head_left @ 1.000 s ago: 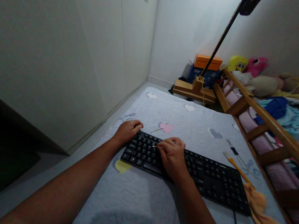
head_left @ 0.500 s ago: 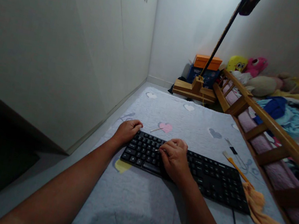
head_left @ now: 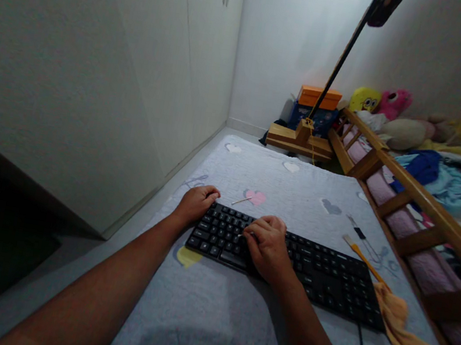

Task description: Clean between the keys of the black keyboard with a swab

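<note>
A black keyboard [head_left: 331, 280] lies at a slant on a pale cloth with heart prints [head_left: 208, 304]. My left hand [head_left: 197, 203] is closed at the keyboard's upper left corner, its fingers curled against the edge. Over the middle keys, my right hand [head_left: 268, 243] pinches a small cotton swab [head_left: 241, 235], whose white tip points left onto the keys. Most of that swab is hidden by the fingers. Another cotton swab [head_left: 241, 201] rests on the cloth just beyond the keyboard.
Right of the keyboard lie a brush [head_left: 364, 259], a tweezer-like metal tool [head_left: 360, 234] and an orange cloth [head_left: 397, 324]. A wooden bed rail [head_left: 428, 205] runs along the right, a white cabinet [head_left: 142, 63] along the left. A stand [head_left: 300, 140] rises behind the table.
My right hand has shifted very slightly left, and the swab tip sits a little lower over the keys. My left hand stays at the corner.
</note>
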Demonstrator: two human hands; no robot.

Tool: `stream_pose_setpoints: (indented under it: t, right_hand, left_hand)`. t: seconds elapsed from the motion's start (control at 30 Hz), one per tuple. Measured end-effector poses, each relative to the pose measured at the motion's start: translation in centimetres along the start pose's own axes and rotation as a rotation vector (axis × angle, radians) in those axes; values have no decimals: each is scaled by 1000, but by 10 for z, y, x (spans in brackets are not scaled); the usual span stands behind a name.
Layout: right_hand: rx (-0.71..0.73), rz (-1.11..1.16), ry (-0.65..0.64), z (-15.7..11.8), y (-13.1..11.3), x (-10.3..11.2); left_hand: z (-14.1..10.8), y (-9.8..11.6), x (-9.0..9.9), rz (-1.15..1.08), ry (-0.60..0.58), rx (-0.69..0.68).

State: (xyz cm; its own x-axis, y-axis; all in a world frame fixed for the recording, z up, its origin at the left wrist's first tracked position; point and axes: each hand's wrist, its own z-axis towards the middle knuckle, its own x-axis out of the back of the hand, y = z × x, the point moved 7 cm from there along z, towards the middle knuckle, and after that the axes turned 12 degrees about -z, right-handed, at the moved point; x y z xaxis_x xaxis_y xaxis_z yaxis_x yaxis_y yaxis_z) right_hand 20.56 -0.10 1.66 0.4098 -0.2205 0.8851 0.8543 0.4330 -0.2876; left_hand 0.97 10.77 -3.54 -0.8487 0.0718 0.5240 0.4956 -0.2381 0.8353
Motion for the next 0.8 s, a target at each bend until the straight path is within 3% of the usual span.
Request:
stream_pose_setpoints:
  t: [0.8]
  right_hand:
    - [6,2,16,6,-6,-8]
  left_hand:
    - [0,1,1,5,7,6]
